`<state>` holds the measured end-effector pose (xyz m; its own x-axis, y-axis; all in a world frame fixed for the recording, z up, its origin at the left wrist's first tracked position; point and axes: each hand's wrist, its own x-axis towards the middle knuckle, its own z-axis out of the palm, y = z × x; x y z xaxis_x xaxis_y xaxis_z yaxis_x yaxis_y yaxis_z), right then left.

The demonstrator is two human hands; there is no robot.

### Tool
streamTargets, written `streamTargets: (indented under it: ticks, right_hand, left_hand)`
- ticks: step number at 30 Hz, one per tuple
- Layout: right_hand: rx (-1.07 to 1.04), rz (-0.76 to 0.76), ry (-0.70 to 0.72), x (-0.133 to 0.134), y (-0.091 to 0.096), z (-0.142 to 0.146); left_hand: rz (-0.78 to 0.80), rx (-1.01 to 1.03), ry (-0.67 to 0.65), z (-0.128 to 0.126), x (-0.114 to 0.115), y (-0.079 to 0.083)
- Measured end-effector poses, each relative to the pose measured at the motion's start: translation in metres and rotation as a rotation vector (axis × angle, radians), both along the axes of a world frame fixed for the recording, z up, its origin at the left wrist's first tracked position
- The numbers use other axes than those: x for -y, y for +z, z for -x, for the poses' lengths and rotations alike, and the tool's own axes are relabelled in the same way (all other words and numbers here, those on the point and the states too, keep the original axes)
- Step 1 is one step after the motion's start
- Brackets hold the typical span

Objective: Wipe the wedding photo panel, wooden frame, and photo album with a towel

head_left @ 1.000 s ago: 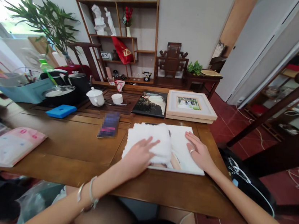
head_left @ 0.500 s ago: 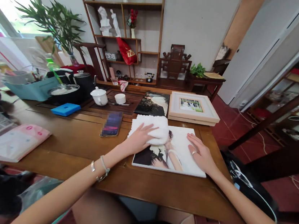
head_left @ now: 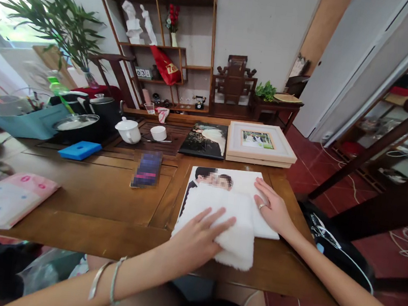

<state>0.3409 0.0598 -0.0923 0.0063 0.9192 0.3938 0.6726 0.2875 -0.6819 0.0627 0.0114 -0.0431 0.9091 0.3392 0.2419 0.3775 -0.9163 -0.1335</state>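
A photo panel point(head_left: 245, 182) with a printed couple on it lies flat near the table's front edge. Spread over its lower part is a fluffy white cloth point(head_left: 240, 237), hanging past the panel's near edge. My left hand point(head_left: 197, 239) rests on top of the cloth, fingers apart and pressing it down. On the panel's right side lies my right hand point(head_left: 273, 208), its fingers stretched out along the white surface and a ring on one finger. The cloth hides much of the printed picture.
Behind the panel lie a dark photo panel point(head_left: 204, 140) and a pale wooden picture frame point(head_left: 261, 152). To the left are a phone point(head_left: 147, 170), a blue box point(head_left: 80, 150), a white lidded cup point(head_left: 128, 130), a small white cup point(head_left: 158, 133) and a tissue pack point(head_left: 8, 198).
My left hand has slid the white cloth from the panel's upper left toward me and to the right, uncovering the printed heads. My right hand stays on the panel's right side.
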Motion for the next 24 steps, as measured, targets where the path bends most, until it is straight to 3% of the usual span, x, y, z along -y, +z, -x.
streamTargets:
  ticks: [5, 8, 10, 13, 20, 24]
  right_hand:
    - [0.026, -0.024, -0.009, 0.001, 0.006, 0.001]
    - [0.018, -0.035, 0.001, 0.001, 0.007, 0.001]
    - [0.02, -0.04, 0.0, 0.001, 0.007, 0.001]
    - [0.025, -0.05, -0.002, 0.001, 0.007, 0.001]
    - [0.025, -0.042, -0.017, 0.001, 0.009, 0.004]
    - [0.026, -0.046, -0.028, 0.001, 0.009, 0.004]
  left_hand:
    - [0.05, -0.115, 0.089, -0.033, -0.074, 0.008]
    - [0.05, -0.111, 0.058, -0.051, -0.115, 0.012]
    - [0.056, -0.1, 0.02, -0.058, -0.131, 0.013]
    - [0.078, -0.097, -0.029, -0.058, -0.135, 0.012]
    - [0.248, -0.112, -0.2, -0.014, -0.098, 0.018]
    - [0.275, -0.091, -0.201, -0.012, -0.1, 0.018]
